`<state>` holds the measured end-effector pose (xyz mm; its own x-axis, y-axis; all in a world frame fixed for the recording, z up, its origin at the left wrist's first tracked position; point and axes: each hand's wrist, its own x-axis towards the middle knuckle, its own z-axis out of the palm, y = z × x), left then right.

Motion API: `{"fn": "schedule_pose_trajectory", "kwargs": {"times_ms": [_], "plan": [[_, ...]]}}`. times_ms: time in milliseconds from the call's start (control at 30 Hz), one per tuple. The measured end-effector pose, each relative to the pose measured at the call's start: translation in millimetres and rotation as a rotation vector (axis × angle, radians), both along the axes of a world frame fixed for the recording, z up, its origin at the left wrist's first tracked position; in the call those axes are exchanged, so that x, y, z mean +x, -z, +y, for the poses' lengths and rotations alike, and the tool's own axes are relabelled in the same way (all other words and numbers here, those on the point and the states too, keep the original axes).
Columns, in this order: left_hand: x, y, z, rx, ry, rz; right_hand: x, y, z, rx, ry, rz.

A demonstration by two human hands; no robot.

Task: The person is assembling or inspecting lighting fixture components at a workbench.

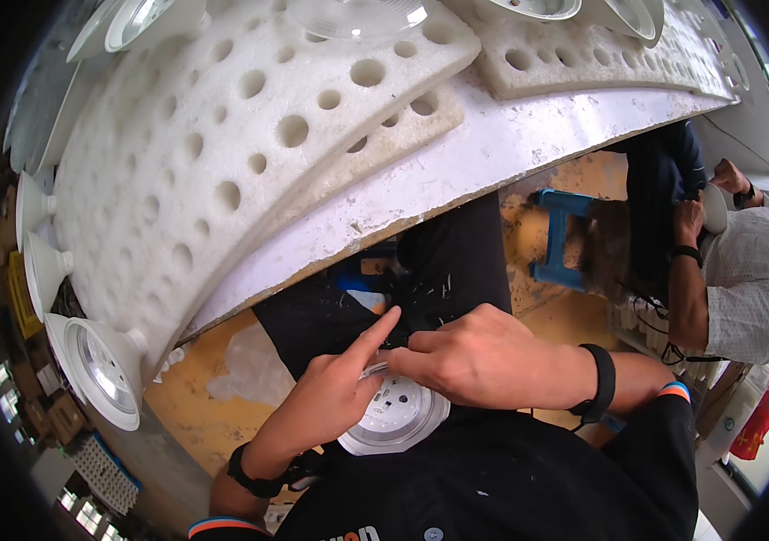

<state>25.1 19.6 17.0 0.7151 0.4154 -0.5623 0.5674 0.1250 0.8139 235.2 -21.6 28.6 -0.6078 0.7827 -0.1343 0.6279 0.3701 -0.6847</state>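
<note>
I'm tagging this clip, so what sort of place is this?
Probably a lamp assembly workshop. White foam trays with rows of holes cover the workbench, white lamp housings sit along its edge, and both hands hold a round lamp disc on the lap.

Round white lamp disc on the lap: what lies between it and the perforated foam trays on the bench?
In the head view, the person's two hands, left and right, then black trousers, separate the disc from the foam tray.

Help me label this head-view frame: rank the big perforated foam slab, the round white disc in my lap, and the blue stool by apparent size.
1. perforated foam slab, by far the largest.
2. round white disc.
3. blue stool, though it sits farther away, so this ranking is unsure.
</note>
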Motion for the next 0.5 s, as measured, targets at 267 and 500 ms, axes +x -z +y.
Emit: {"fn": "schedule_pose_trajectory", "kwargs": {"times_ms": [267, 500], "plan": [[3.9, 2.5, 0.1, 0.001, 0.000, -0.012, -2.6, 0.4, 5.6, 0.013, -0.021, 0.052], [3.4, 7.1, 4.3, -0.027, -0.029, -0.080, 7.9, 21.6, -9.0, -0.053, 0.171, 0.165]]}}
